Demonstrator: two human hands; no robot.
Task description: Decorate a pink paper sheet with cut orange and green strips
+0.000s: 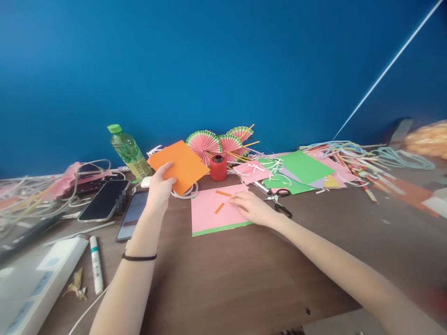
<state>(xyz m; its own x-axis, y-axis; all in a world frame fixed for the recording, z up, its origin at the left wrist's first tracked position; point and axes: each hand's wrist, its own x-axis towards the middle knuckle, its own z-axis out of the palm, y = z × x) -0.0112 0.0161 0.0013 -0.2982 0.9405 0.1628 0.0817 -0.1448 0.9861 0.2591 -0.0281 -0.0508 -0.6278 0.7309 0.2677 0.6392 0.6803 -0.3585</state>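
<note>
My left hand [159, 186] is closed on the lower edge of an orange paper sheet [179, 165], holding it up above the brown table [244, 279]. My right hand [252, 207] rests flat, fingers stretched out, on the right edge of a pink sheet with a green border [209, 217] lying on the table. Two short orange strips [221, 201] lie on that pink sheet, just left of my right fingertips. Black-handled scissors [279, 201] lie right beside my right hand.
A red tape roll [218, 168], pink-green paper fans [223, 145], a green-capped bottle [129, 152], two phones [104, 200], a glue stick [96, 263], cables at left. Green and pink sheets [303, 168] and several paper strips [352, 158] lie at right. Blue wall behind.
</note>
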